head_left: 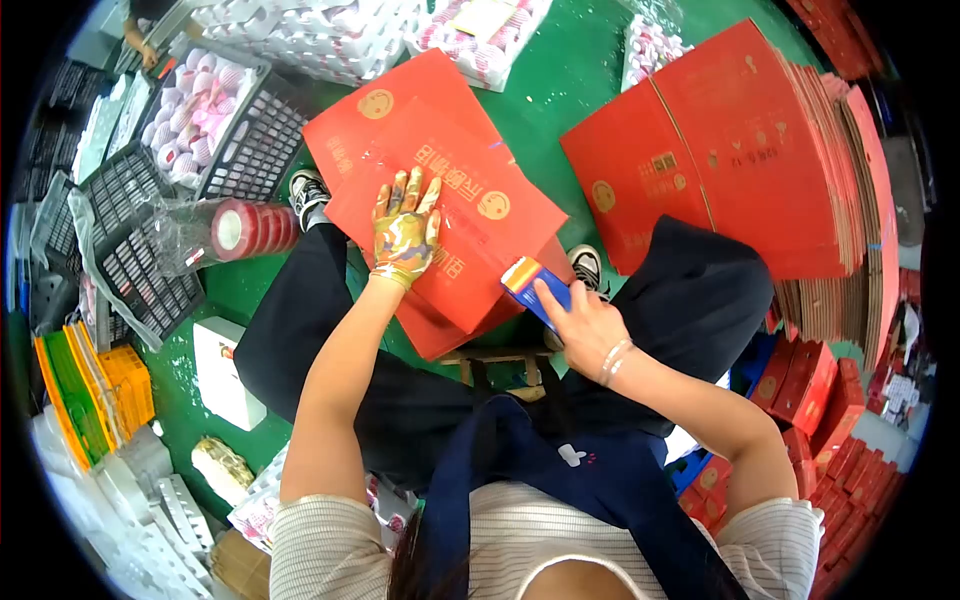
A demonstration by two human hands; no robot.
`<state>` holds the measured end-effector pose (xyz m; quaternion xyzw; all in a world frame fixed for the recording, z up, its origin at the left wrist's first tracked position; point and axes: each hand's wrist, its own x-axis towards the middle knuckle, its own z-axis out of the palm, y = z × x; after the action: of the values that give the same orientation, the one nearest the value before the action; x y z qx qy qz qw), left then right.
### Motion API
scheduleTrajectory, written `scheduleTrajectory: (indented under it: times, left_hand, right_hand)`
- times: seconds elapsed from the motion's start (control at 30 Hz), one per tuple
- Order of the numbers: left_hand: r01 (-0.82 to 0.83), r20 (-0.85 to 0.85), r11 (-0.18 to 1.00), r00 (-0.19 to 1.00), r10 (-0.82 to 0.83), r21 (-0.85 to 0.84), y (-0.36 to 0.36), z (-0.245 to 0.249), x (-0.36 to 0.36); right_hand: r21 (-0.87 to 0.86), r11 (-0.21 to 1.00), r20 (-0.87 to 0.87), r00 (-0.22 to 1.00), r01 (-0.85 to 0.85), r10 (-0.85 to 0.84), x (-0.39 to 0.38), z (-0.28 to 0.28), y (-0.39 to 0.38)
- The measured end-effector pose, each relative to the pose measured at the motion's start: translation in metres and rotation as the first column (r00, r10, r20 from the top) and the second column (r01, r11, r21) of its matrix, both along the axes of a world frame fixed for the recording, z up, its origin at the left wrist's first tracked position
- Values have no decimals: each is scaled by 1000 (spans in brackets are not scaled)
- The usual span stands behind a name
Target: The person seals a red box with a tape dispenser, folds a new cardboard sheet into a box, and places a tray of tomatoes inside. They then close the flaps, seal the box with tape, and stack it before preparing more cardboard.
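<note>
My left hand point(404, 228), in a camouflage-patterned glove, lies flat with fingers spread on a red cardboard carton point(470, 215) with gold print. The carton sits between my knees, over other red cardboard. My bare right hand point(588, 325) grips a blue handheld tape dispenser point(540, 290) with an orange and whitish front end. That front end is at the carton's lower right edge; whether it touches is hard to see. Part of the dispenser is hidden under my fingers.
Flattened red cartons point(720, 150) are stacked on the right. To the left are tape rolls point(250, 229), a black crate point(255, 130) of net-wrapped fruit, and a white box point(225, 370) on the green floor. Another person's hand point(148, 55) shows at top left.
</note>
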<state>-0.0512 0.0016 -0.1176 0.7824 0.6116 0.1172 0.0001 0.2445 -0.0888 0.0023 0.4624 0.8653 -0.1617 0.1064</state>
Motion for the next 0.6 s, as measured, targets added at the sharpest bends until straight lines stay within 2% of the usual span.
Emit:
scheduleTrajectory:
  times: [0.17,0.23,0.33,0.4,0.53,0.57,0.6]
  left_hand:
    - [47,1,999,999,-47,-23,-1,9,8]
    - [53,-46,998,997,-55,-36,-4,13,14]
    - [143,-4,988,990,-143,-59,-22,13,36]
    - [166,26,978,986,-164,-125,-33,23,55]
    - [215,67,962,976,-207,-167,-57,23,81]
    - [249,86,960,967,-239,-130,-65,19,90]
    - [294,55,938,956,-289,-184,-71,20,98]
  right_hand:
    - [-64,995,9,997,76,-75,51,0,-39]
    - [-78,991,24,994,110,-109,60,-10,-49]
    - [-58,994,99,991,97,-91,60,-27,-53]
    - [25,998,195,979,52,-56,60,-48,-49]
    - [120,993,242,969,12,-41,34,-84,-31]
    - [79,996,237,970,43,-60,24,-88,-27]
    - [50,997,241,968,63,-73,13,-91,-23]
